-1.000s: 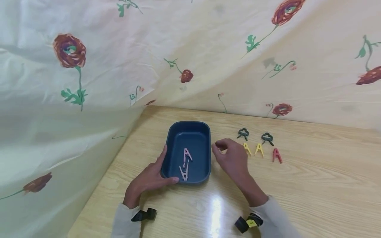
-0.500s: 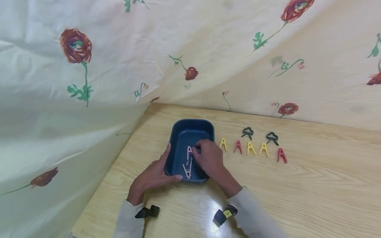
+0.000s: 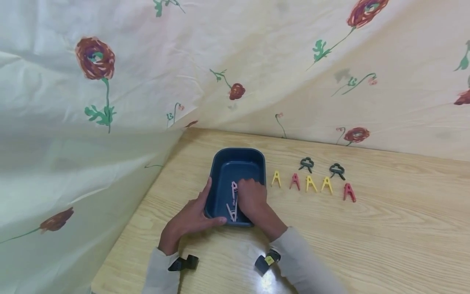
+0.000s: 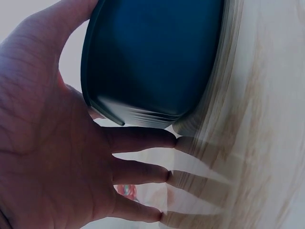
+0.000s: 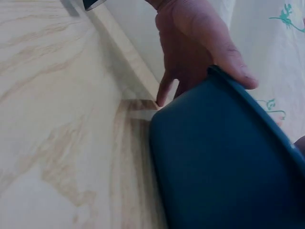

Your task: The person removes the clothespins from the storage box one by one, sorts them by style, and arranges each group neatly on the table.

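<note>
A deep blue rectangular tub [image 3: 240, 151] stands on the table with two pale pink clothespins [image 3: 232, 213] visible inside. My left hand [image 3: 191, 218] spreads round its near left corner, thumb along the near rim. In the left wrist view, the other fingers of that hand [image 4: 66, 138] reach straight down beside the tub wall [image 4: 157, 57]. My right hand [image 3: 252, 198] is lowered into the tub's right half, right beside the upper pink clothespin [image 3: 234, 187]. Its fingertips are hidden behind the knuckles, so I cannot tell whether they grip anything.
Right of the tub, yellow clothespins [image 3: 276, 178] and red clothespins [image 3: 349, 192] lie in a row. Two dark green clips [image 3: 306, 164] lie behind them. A floral cloth [image 3: 235, 61] hangs along the table's back and left sides.
My right hand has moved left from beside the clothespin row, over the tub's right rim and down inside, uncovering a yellow and a red clothespin. The left hand stays at the tub's corner.
</note>
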Motion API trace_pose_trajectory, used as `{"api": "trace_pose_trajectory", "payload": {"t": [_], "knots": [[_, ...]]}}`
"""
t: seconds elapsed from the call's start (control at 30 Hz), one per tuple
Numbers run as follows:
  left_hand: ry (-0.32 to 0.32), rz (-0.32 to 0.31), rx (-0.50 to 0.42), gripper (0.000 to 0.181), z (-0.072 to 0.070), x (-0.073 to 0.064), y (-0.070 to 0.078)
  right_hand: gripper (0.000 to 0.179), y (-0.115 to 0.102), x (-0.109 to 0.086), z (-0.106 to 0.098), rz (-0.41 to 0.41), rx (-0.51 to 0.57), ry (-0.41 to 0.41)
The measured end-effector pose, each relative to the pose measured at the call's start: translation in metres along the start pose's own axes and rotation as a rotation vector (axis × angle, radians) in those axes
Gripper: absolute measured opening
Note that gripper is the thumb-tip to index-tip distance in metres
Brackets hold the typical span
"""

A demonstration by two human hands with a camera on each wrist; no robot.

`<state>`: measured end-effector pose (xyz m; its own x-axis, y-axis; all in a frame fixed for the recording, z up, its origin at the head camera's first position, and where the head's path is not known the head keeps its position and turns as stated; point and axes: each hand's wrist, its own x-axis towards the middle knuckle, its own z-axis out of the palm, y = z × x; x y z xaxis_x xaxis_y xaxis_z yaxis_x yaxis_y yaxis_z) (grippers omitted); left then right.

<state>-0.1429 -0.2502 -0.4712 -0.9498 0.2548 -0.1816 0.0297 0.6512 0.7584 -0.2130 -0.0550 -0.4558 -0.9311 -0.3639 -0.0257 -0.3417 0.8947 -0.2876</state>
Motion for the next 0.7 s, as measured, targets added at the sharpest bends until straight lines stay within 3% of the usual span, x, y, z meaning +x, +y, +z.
{"api": "trace_pose_trajectory", "payload": {"t": [0.2, 0.7], "knots": [[0.006, 0.000, 0.011, 0.119, -0.0016, -0.0020, -0.0002, 0.019, -0.0050, 0.0009, 0.0022, 0.020, -0.047, 0.006], [0.011, -0.016, 0.001, 0.120, -0.0004, -0.0029, 0.0019, 0.029, -0.0004, -0.0006, 0.0029, 0.024, 0.070, 0.105]]}}
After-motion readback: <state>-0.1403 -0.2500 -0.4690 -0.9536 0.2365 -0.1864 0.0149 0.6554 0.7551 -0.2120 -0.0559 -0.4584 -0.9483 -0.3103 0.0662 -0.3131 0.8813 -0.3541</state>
